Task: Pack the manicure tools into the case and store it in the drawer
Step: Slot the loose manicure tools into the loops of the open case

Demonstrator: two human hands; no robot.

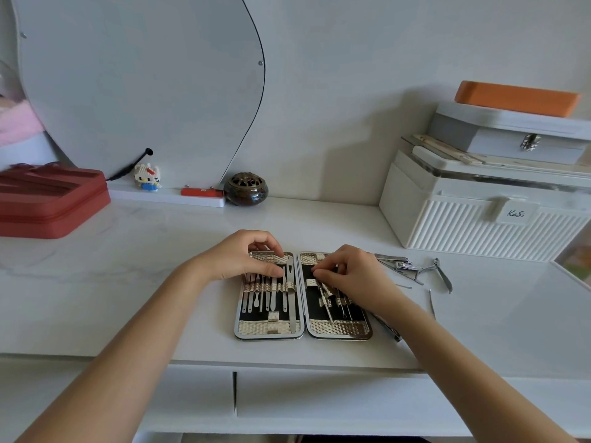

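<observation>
- Two halves of the case point(303, 336) lying open and flat near the front edge of the desk point(160, 298), hinge running near to far.
- Left half nearly full: a row of slim tools under elastic loops, with a long file point(291, 302) closest to the hinge.
- Right half only partly filled; a few thin picks point(332, 310) sitting at a slant in their loops.
- Left hand point(238, 260) resting on the far part of the left half, fingers curled, thumb and forefinger seemingly pressed on tool tops; a true grip cannot be told.
- Right hand point(350, 276) over the right half, fingertips pinched together at a loop; whether on a tool or on the elastic, cannot tell.
- Step in hand, judged: seating tools in the right half, packing not yet done.
- Still loose on the desk, just right of the case: clippers point(399, 265), nippers point(443, 274), one thin pick point(431, 303), and another tool half hidden under the right forearm.
- Next move likely calls for a short reach right to the loose tools, then threading each under a free loop.
- Plenty of bare desk left and right of the case; white box point(479, 219) far right, red case point(48, 203) far left, both well apart.
- Drawer point(319, 398) shut, below the front edge, just near the case.
</observation>
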